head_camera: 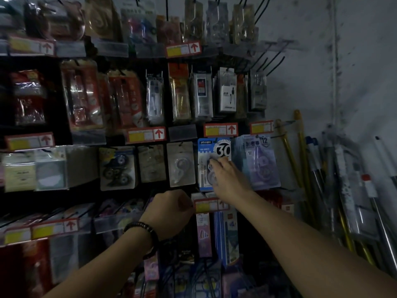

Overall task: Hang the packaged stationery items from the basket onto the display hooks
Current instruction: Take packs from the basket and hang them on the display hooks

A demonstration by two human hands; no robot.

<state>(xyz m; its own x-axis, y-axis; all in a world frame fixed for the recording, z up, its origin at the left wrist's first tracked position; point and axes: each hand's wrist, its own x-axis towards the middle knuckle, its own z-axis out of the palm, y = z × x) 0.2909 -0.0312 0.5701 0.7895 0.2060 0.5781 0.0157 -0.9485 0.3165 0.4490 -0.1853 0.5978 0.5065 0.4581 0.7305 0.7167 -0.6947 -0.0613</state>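
Several tiers of hooks fill the dark display rack (53, 100), whose left side and top row run past the picture's edges. The lowest tier is too dim and blurred to tell its goods apart. To the right stands a bare grey wall (322, 72), the widest open room in view. A bundle of long poles (303, 151) leans against it, cut off at the lower right corner. Empty hooks (272, 63) project from the rack's upper right edge.

On the third tier a blue packaged correction tape (211, 147) hangs on its hook, just beside a purple package (260, 164). The right hand (229, 181) covers its lower right part. The fingers (212, 163) lie stretched against the front face, not wrapped round it; the thumb is out of sight.

Below and to the left, the left hand (169, 209) is curled into a fist beside the end of a red-and-yellow price tag (211, 205). Its fingers face away, so whether it holds anything cannot be told. A dark beaded bracelet (140, 227) circles that wrist.
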